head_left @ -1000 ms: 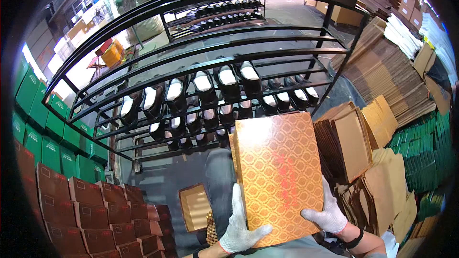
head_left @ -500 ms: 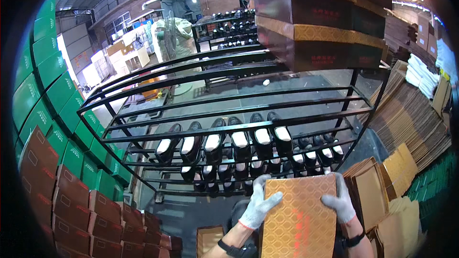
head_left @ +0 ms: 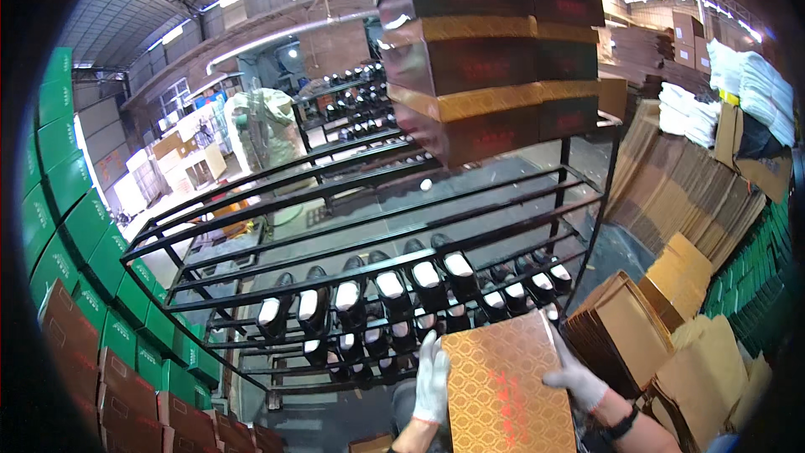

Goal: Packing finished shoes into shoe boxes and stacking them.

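The single head-worn fisheye looked forward and slightly down from the person's own standpoint, facing a black metal rack (head_left: 377,226) of shoes (head_left: 394,289) close ahead. The gloved hands and the golden box (head_left: 503,386) sat very near, cut by the lower edge. Straight bars bent toward the rim, where a dark border closed the picture; stacked boxes (head_left: 495,50) loomed overhead.
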The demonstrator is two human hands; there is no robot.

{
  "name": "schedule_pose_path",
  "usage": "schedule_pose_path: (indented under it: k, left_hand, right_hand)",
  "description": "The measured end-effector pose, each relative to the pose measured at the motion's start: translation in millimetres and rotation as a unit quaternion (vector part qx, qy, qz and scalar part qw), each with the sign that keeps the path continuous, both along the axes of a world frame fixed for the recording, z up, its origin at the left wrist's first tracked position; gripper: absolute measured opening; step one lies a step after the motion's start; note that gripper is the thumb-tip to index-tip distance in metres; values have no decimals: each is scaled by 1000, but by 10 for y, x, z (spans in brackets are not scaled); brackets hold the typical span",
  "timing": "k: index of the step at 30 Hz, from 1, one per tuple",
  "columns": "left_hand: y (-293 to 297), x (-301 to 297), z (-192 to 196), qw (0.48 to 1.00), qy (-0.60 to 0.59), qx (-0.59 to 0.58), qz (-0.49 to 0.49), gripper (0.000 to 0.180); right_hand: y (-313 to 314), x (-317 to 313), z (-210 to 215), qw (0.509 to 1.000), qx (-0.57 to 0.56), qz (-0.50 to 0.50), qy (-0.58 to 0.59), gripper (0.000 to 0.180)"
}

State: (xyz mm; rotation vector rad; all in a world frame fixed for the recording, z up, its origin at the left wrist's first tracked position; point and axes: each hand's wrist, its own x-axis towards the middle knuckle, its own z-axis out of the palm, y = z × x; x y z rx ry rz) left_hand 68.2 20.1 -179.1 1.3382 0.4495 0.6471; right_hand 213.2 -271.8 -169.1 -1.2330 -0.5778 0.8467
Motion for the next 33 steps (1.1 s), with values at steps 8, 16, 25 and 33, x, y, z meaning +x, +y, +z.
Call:
schedule_pose_path:
  k: [8, 16, 25, 33]
  left_hand:
    - [2470, -661, 820, 985, -126, 117, -7, 65]
    - [4022, -982, 1667, 964, -188, 183, -51, 69]
    - [2382, 402, 2965, 962, -264, 60, 26, 74]
    - [2505, 828, 2803, 962, -268, 47, 21, 81]
  right_hand:
    - [-317, -598, 565, 993, 24, 110, 27, 125]
    - [1959, 14, 3722, 921, 282, 205, -175, 67]
    - [2537, 707, 3500, 888, 269, -111, -355, 59]
    - [952, 4416, 2750, 808, 139, -468, -330, 67]
